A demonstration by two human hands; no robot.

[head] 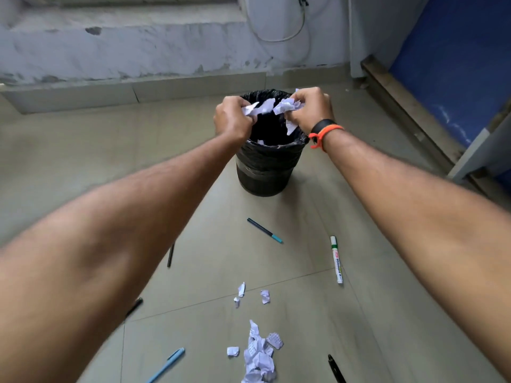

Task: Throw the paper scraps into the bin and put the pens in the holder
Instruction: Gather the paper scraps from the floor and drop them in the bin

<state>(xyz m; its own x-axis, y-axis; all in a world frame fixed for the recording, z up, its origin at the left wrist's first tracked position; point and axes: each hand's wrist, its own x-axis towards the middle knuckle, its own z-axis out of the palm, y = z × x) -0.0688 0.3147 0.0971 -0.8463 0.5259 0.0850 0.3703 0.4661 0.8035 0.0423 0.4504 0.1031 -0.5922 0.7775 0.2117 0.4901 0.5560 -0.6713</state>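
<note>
Arms [110,244] extended, left hand [232,120], right hand [312,111] clutching scraps [264,106] over bin [268,167].

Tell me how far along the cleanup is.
Started: a scrap lies inside the bin. In hand: the left hand and right hand grip crumpled paper above its mouth. Left: a scrap pile and smaller scraps on the floor, plus the marker, teal-tipped pen, blue pen and black pens. No holder is in view.
</note>
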